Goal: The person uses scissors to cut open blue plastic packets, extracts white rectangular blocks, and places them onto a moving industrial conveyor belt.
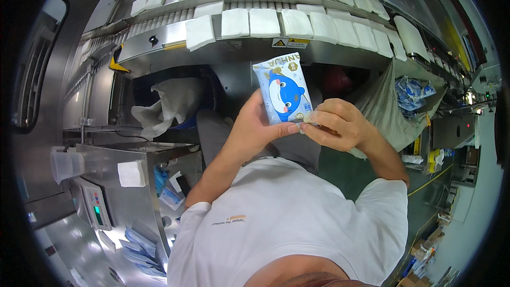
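Note:
In front of my chest I hold a small wipes packet (287,93), white and light blue with a blue cartoon whale on its face. It is tilted slightly, its top end toward the conveyor. My left hand (254,127) grips the packet's lower left side, the thumb lying along its bottom edge. At the lower right corner, my right hand (337,125) pinches the packet's end between thumb and fingers. Pale covers sit on some of the right fingertips. The fingers behind the packet are hidden.
Ahead runs a metal roller conveyor (175,19) lined with stacks of folded white wipes (264,23). A grey-green cloth bag (393,106) at right holds blue packets (413,95). On the left steel bench are a digital scale (91,204), a wipe stack (132,174) and packets (139,250).

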A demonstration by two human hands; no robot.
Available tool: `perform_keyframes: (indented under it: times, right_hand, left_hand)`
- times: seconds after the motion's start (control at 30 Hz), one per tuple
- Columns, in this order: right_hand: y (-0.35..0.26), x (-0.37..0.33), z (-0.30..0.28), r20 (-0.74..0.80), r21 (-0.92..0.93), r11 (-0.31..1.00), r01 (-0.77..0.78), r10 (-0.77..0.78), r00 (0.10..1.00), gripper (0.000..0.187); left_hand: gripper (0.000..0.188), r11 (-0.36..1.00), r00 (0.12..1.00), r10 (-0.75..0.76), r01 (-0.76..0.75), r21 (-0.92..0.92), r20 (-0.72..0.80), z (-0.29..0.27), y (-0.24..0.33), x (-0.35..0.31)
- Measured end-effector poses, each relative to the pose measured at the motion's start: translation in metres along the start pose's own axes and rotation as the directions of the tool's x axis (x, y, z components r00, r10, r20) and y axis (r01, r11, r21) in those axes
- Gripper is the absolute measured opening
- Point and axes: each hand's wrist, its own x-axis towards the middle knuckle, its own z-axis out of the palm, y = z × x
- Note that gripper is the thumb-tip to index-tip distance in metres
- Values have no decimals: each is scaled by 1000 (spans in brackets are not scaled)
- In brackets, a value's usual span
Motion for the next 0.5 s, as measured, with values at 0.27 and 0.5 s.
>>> perform_keyframes:
  times: [0.27, 0.5]
  right_hand:
    - [-12, -11, -8, -144, 0, 1000, -27, 26, 989, 27]
    - [-17, -15, -14, -74, 273, 870, -410, 444, 893, 22]
  left_hand:
    - [94, 999, 1000, 19, -18, -44, 23, 0, -8, -4]
    - [83, 620, 863, 420, -499, 606, 282, 3, -5, -2]
